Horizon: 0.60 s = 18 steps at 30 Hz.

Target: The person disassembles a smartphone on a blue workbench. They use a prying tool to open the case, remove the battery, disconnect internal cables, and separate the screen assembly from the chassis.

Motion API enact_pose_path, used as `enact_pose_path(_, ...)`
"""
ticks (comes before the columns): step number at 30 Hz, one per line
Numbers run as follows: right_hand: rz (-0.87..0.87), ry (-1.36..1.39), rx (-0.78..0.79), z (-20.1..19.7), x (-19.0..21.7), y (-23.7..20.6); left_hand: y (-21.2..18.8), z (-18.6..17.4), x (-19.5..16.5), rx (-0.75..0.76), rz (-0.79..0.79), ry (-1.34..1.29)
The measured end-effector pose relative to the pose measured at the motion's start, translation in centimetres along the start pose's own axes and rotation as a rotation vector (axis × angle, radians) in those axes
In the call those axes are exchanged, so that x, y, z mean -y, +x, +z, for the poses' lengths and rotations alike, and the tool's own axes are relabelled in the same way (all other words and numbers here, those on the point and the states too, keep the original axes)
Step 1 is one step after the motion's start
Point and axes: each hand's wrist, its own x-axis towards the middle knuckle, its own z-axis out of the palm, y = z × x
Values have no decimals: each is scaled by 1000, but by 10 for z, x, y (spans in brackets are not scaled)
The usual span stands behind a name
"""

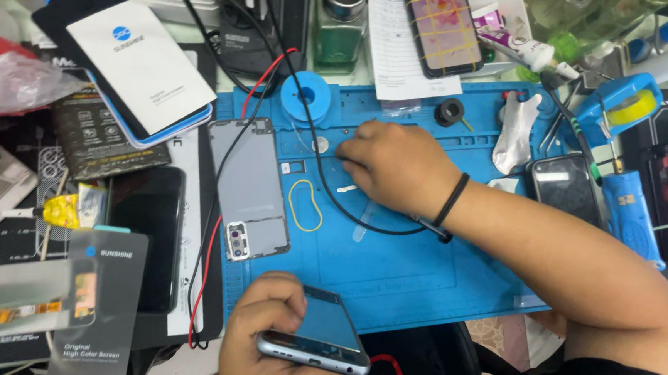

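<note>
My left hand [267, 326] grips a slim grey-edged smartphone with a blue-tinted glass face [318, 339] at the bottom centre of the frame, fingers wrapped round its left side, the phone tilted over the near edge of the blue silicone work mat [413, 281]. My right hand [389, 168], a black band at the wrist, rests curled on the mat in mid frame, fingertips pressed down near a small white strip [347, 188]; whether they pinch anything I cannot tell. A black cable [326, 187] loops under that hand. Left of it lie a yellow rubber band [305, 206] and a grey phone back cover with camera cutout [250, 188]. A red wire [209, 265] runs down the mat's left edge. A dark phone [566, 186] sits at the right. The mat's lower middle lies open.
</note>
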Motion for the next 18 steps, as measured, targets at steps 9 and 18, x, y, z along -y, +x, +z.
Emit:
enact_pose_path(9,98,-373,-367,-87,-63,-26,-2,-5,13,-6,-24,-66)
enact_pose_path(18,222,-122,-326,-125,-152,-20,-12,-31,74,125,137,-213)
